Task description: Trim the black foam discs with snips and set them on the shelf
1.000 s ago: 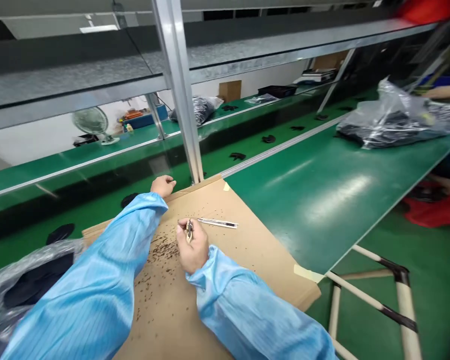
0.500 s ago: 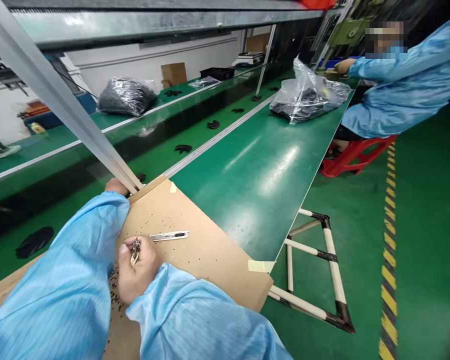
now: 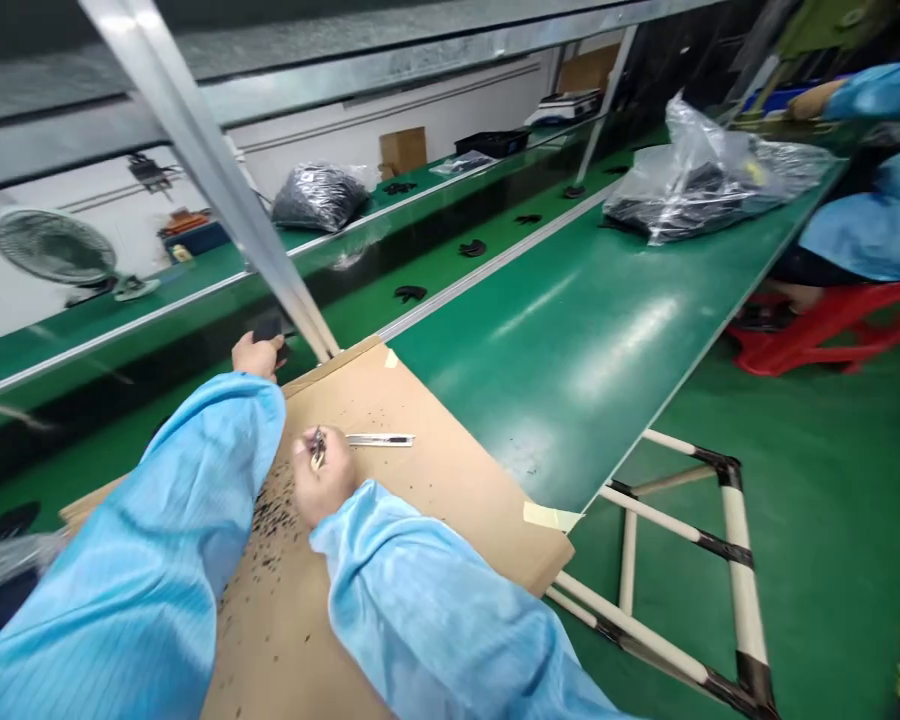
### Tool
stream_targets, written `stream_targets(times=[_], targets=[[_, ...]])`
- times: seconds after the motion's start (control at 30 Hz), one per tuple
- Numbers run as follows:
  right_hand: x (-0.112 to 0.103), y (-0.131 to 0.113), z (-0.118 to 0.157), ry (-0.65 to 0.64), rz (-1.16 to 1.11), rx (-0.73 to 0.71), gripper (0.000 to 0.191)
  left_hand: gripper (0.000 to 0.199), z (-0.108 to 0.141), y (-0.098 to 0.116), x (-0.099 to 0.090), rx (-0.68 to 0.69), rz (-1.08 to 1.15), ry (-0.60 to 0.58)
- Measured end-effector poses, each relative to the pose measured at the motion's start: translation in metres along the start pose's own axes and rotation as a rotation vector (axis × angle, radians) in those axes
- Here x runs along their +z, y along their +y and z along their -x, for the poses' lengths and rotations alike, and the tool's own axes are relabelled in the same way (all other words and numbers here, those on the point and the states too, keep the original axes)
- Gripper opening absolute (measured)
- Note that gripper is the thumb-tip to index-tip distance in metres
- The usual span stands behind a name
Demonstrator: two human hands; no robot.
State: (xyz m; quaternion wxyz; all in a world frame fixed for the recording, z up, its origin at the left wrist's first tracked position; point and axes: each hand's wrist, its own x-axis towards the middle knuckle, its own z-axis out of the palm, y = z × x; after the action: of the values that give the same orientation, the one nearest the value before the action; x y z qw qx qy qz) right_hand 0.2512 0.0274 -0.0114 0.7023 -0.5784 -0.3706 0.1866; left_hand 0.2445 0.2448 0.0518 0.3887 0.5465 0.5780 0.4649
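Note:
My left hand [image 3: 253, 356] reaches over the belt beside the metal post, its fingers closed on a flat black part [image 3: 268, 334]. My right hand [image 3: 325, 478] rests low over the brown board [image 3: 435, 500], wrapped round a small metal hand tool [image 3: 317, 449] with a pale yellowish handle. Most of that tool is hidden in the fist, so its exact kind is unclear. Just past the right knuckles lies a slim snap-off utility knife [image 3: 381, 440]. Many tiny black scraps [image 3: 270, 520] are scattered on the board between my forearms.
Several black parts [image 3: 472, 248] lie along the green belt [image 3: 375, 300]. A slanting metal post [image 3: 225, 180] rises by my left hand. Farther off are a clear bag of dark parts [image 3: 705, 190] and a co-worker's blue sleeve [image 3: 870, 215] above a red stool [image 3: 832, 325].
My left hand, earlier mostly behind the post's foot and board edge, now shows with a black part in it. The view has swung left; my right hand still grips the tool.

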Motion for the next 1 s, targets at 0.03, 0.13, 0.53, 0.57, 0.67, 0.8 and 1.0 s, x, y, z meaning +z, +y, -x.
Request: stream_targets(times=[0.03, 0.13, 0.53, 0.57, 0.67, 0.8, 1.0], targets=[[0.000, 0.003, -0.001, -0.034, 0.024, -0.016, 0.015, 0.032, 0.009, 0.008, -0.014, -0.019, 0.042, 0.032], [0.003, 0.010, -0.003, -0.094, 0.092, 0.001, 0.019, 0.026, 0.053, 0.029, -0.066, -0.054, 0.303, -0.047], [-0.002, 0.001, 0.014, -0.592, 0.427, -0.569, 0.041, 0.033, 0.239, -0.079, -0.207, -0.345, 0.811, -0.079], [-0.002, -0.002, 0.019, -0.622, 0.479, -0.648, 0.041, 0.033, 0.240, -0.087, -0.210, -0.346, 0.845, -0.072], [0.001, -0.008, 0.032, -0.693, 0.649, -0.792, 0.044, 0.033, 0.237, -0.099, -0.212, -0.331, 0.910, -0.108], [0.003, -0.010, 0.040, -0.761, 0.755, -0.847, 0.042, 0.034, 0.234, -0.099, -0.208, -0.347, 0.935, -0.180], [0.001, -0.011, 0.040, -0.781, 0.722, -0.831, 0.037, 0.040, 0.236, -0.098, -0.206, -0.365, 0.890, -0.239]])
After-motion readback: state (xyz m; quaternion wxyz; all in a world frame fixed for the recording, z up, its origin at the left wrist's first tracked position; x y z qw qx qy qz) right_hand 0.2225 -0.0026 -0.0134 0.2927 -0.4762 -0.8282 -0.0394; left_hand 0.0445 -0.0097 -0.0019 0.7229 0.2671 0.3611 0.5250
